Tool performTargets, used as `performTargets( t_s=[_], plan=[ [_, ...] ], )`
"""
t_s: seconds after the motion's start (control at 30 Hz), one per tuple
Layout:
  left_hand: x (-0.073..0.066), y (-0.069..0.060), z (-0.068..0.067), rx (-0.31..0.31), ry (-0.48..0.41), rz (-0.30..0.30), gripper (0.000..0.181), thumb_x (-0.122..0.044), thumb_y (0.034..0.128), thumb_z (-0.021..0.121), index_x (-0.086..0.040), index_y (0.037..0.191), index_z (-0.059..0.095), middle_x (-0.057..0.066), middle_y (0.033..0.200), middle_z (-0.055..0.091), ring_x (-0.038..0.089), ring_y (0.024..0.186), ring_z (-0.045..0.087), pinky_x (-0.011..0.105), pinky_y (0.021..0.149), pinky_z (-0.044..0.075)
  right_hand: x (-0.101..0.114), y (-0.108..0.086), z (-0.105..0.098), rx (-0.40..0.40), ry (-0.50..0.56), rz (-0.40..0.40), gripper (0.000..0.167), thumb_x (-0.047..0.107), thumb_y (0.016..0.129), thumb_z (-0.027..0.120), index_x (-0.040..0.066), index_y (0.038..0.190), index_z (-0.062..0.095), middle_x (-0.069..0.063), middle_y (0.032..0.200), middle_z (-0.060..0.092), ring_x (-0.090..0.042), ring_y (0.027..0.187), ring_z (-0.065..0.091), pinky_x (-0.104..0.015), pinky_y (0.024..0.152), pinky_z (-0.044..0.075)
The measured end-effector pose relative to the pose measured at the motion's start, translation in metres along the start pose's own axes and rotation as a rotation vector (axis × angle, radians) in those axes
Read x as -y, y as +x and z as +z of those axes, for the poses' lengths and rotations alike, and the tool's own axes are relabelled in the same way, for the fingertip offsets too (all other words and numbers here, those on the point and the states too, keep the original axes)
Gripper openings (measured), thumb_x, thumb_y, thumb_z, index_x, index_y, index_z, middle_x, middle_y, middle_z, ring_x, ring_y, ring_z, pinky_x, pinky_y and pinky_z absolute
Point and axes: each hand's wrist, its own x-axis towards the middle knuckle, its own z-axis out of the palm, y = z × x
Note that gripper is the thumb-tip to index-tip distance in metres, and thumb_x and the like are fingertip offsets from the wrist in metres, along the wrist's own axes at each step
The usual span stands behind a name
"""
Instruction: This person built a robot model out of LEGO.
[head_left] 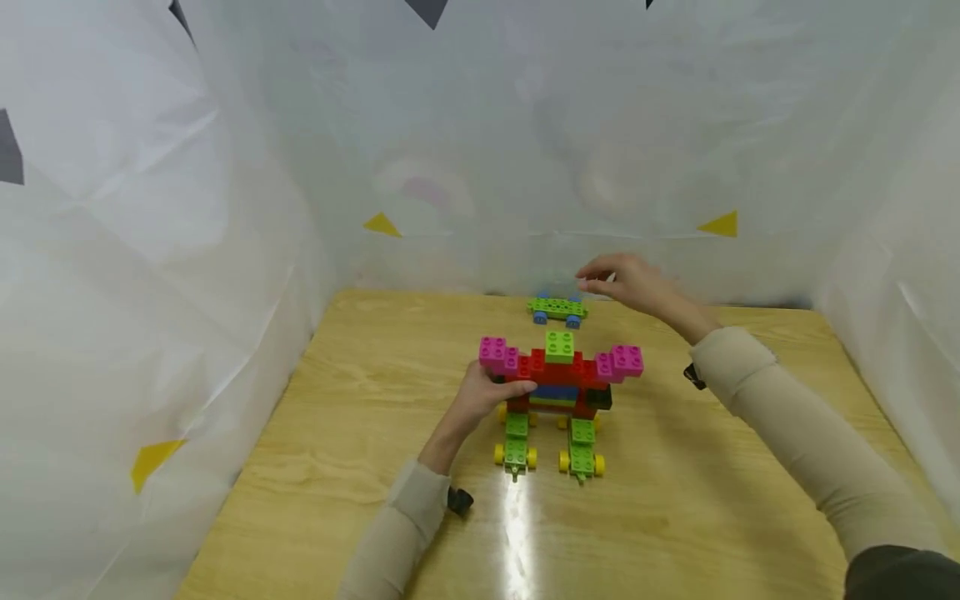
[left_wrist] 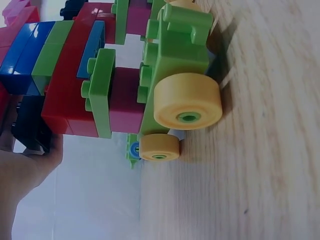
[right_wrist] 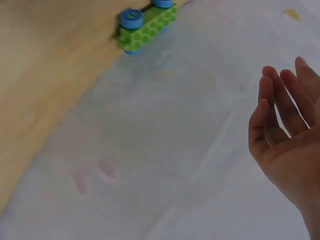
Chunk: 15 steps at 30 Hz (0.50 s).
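Observation:
A toy brick figure (head_left: pixel 556 373) stands on the table, with red, blue and black bricks in its body, pink arms and a lime brick on top. Its two green feet have yellow wheels (left_wrist: pixel 187 101). My left hand (head_left: pixel 480 393) grips the figure's left side, with the thumb across its front; in the left wrist view the fingers sit by a black brick (left_wrist: pixel 33 122). Raised above the table's far edge, my right hand (head_left: pixel 628 282) holds nothing, its fingers loosely bent. Below and left of it is a green toy car base (head_left: pixel 557 308) with blue wheels.
The wooden table (head_left: pixel 360 400) has white sheeting (head_left: pixel 525 150) at its back and sides. Yellow tape pieces (head_left: pixel 720 224) are stuck on the sheeting. Behind the figure, the car base sits close to the back edge.

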Motion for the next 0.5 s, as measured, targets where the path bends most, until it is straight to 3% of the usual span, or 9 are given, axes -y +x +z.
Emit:
performTargets(
  t_s=[0.07,0.13,0.23,0.5],
  plan=[
    [0.0,-0.001,0.001,0.002,-0.005,-0.006,0.033,-0.024,0.0829,0.078,-0.004,0.093,0.054,0.003,0.071,0.051,0.013,0.065,0.046,0.027,0.062,0.041,-0.022,0.004,0.017,-0.045,0.009,0.046,0.027,0.019,0.096,0.062,0.004,0.117,0.068,-0.013,0.107,0.067,-0.026,0.091,0.06,-0.044,0.076,0.05],
    [-0.001,-0.003,0.001,0.009,-0.012,-0.019,0.036,-0.027,0.0823,0.078,-0.005,0.104,0.06,0.003,0.087,0.065,0.014,0.08,0.059,0.028,0.073,0.049,-0.041,0.007,0.034,-0.058,0.022,0.086,0.027,0.018,0.096,0.062,0.004,0.118,0.068,-0.014,0.107,0.067,-0.028,0.093,0.06,-0.046,0.077,0.05],
    [-0.001,-0.004,0.001,0.012,-0.018,-0.025,0.046,-0.028,0.0813,0.079,-0.006,0.118,0.062,0.007,0.112,0.068,0.019,0.103,0.064,0.034,0.088,0.051,-0.06,0.012,0.059,-0.048,0.03,0.118,0.029,0.018,0.094,0.063,0.004,0.119,0.067,-0.015,0.109,0.067,-0.03,0.095,0.061,-0.048,0.079,0.05],
    [0.001,-0.008,-0.002,0.008,-0.009,0.0,0.047,-0.026,0.081,0.079,-0.006,0.12,0.063,0.009,0.111,0.068,0.022,0.101,0.064,0.035,0.086,0.052,-0.083,0.03,0.103,-0.064,0.047,0.065,0.033,0.012,0.089,0.069,-0.004,0.118,0.065,-0.022,0.114,0.065,-0.039,0.104,0.058,-0.053,0.089,0.045]
  ],
)
